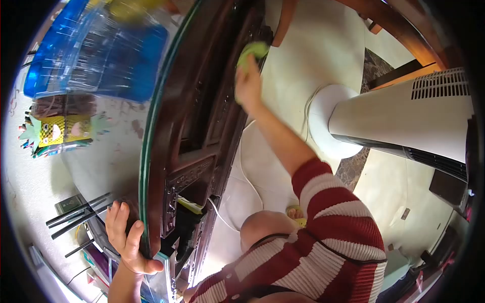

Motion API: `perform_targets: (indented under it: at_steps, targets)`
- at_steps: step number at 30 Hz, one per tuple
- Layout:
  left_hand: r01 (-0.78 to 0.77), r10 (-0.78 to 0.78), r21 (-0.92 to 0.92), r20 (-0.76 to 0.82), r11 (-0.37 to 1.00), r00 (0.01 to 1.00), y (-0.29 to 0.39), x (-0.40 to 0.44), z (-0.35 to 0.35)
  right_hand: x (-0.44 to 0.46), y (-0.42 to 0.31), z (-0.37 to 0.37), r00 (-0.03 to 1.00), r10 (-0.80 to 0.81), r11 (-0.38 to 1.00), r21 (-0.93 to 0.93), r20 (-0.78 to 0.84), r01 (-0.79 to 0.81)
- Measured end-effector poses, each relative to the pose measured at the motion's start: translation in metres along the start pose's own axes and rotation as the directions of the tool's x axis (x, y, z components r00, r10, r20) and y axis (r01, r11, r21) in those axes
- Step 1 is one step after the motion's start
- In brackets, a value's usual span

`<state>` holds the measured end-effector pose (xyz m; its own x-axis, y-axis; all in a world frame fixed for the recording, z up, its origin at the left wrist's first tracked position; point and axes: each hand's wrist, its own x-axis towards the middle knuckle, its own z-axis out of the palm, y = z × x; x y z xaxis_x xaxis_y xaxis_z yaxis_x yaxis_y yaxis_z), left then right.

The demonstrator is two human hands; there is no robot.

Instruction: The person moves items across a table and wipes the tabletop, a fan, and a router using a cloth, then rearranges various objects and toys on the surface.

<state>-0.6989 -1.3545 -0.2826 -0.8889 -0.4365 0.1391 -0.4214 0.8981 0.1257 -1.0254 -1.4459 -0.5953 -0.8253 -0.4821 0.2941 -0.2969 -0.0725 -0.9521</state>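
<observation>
My right hand (pixel 248 87) grips a green cloth (pixel 254 49) against the dark carved front of a wooden cabinet (pixel 199 96). Hand and cloth are slightly blurred, and the cloth's exact folds are hard to make out. At the lower left, my left hand (pixel 126 239) rests on the cabinet's glass top (pixel 145 151) near its corner. Its fingers lie stretched out on the glass, with the thumb spread over the edge.
On the glass stand a blue plastic-wrapped package (pixel 96 55) and a yellow pen holder (pixel 63 130). Beside my left hand is a black router with antennas (pixel 83 214). A white tower appliance (pixel 399 116) stands on the floor, with a white cable (pixel 246 171) and wooden furniture (pixel 409 35) nearby.
</observation>
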Motion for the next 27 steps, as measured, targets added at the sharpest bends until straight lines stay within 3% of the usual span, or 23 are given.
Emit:
perform_targets:
  at_steps: [4, 7, 9, 13, 14, 15, 17, 19, 21, 24, 27]
  targets:
    - [-0.022, 0.022, 0.006, 0.03, 1.0, 0.999, -0.004, -0.003, -0.002, -0.042, -0.021, -0.017, 0.983, 0.046, 0.999, -0.023, 0.18, -0.043]
    - [-0.036, 0.036, 0.007, 0.046, 0.999, 0.998, -0.006, -0.002, -0.003, -0.011, -0.006, -0.021, 0.975, -0.022, 0.989, -0.141, 0.22, 0.054]
    - [-0.049, 0.049, 0.01, 0.036, 0.999, 0.998, -0.006, -0.002, -0.002, 0.028, -0.008, -0.029, 0.943, 0.143, 0.968, -0.242, 0.3, -0.069]
    - [-0.052, 0.051, 0.027, 0.037, 0.998, 0.998, -0.006, -0.001, -0.002, 0.034, -0.004, -0.038, 0.937, 0.037, 0.971, -0.233, 0.347, 0.048]
    - [-0.047, 0.046, 0.033, 0.028, 0.998, 0.999, -0.004, 0.0, -0.002, 0.026, -0.017, -0.047, 0.884, 0.191, 0.966, -0.24, 0.426, -0.093]
    - [-0.045, 0.044, 0.034, 0.028, 0.998, 0.999, -0.003, 0.0, -0.003, 0.01, -0.013, -0.051, 0.84, 0.19, 0.973, -0.211, 0.508, -0.093]
    - [-0.045, 0.045, 0.04, 0.002, 0.998, 0.999, -0.001, 0.002, -0.001, -0.04, 0.014, -0.046, 0.905, 0.0, 0.999, -0.043, 0.426, 0.021]
    - [-0.049, 0.05, 0.043, -0.021, 0.998, 0.999, 0.002, 0.004, 0.0, -0.064, -0.01, -0.058, 0.847, 0.168, 0.979, 0.018, 0.504, -0.205]
    - [-0.047, 0.047, 0.052, -0.008, 0.998, 0.999, 0.004, 0.005, -0.002, -0.103, -0.013, -0.045, 0.853, 0.181, 0.983, -0.06, 0.489, -0.174]
    - [-0.056, 0.056, 0.059, 0.0, 0.997, 0.998, 0.006, 0.005, -0.002, -0.142, -0.005, -0.018, 0.963, 0.003, 1.0, -0.009, 0.268, 0.0]
    - [-0.057, 0.057, 0.053, 0.004, 0.997, 0.998, 0.005, 0.006, -0.004, -0.108, -0.002, 0.0, 0.994, 0.036, 0.999, -0.018, 0.103, -0.035]
